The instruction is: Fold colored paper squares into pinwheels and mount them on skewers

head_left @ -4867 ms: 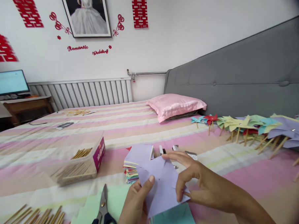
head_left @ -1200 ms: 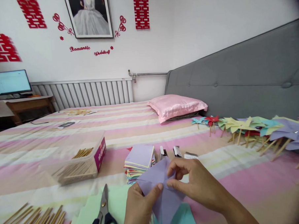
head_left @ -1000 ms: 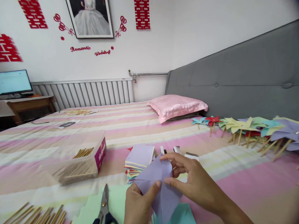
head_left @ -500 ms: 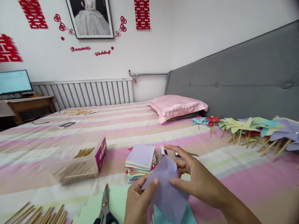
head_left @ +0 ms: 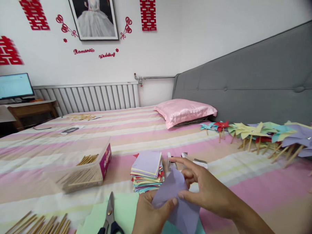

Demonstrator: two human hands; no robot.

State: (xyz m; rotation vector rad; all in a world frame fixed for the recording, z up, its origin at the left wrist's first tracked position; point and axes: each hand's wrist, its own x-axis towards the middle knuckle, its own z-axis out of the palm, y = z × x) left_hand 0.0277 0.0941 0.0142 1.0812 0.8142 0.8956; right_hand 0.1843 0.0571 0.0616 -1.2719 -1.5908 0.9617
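A piece of purple paper (head_left: pixel 184 210), its upper part bent over, is between my two hands. My left hand (head_left: pixel 153 213) pinches its left side, thumb on top. My right hand (head_left: pixel 204 184) grips the upper right side with the thumb in front; its index finger stretches out beyond the paper. Under the purple sheet lies blue paper (head_left: pixel 170 232). Just behind my hands stands a stack of coloured paper squares (head_left: pixel 148 167), a purple one on top. Scissors (head_left: pixel 110 219) with dark handles rest on light green paper (head_left: pixel 123 203), left of my left hand.
A clear plastic box (head_left: pixel 83 180) of thin sticks stands left of the stack. Loose sticks (head_left: pixel 44 232) lie at the lower left. Finished paper pinwheels (head_left: pixel 252 130) line the right side by the grey headboard (head_left: pixel 247 82). A pink pillow (head_left: pixel 185 110) sits farther back.
My left hand and the purple paper have shifted slightly right and down. The left thumb has slid inward across the paper, nearer the right thumb.
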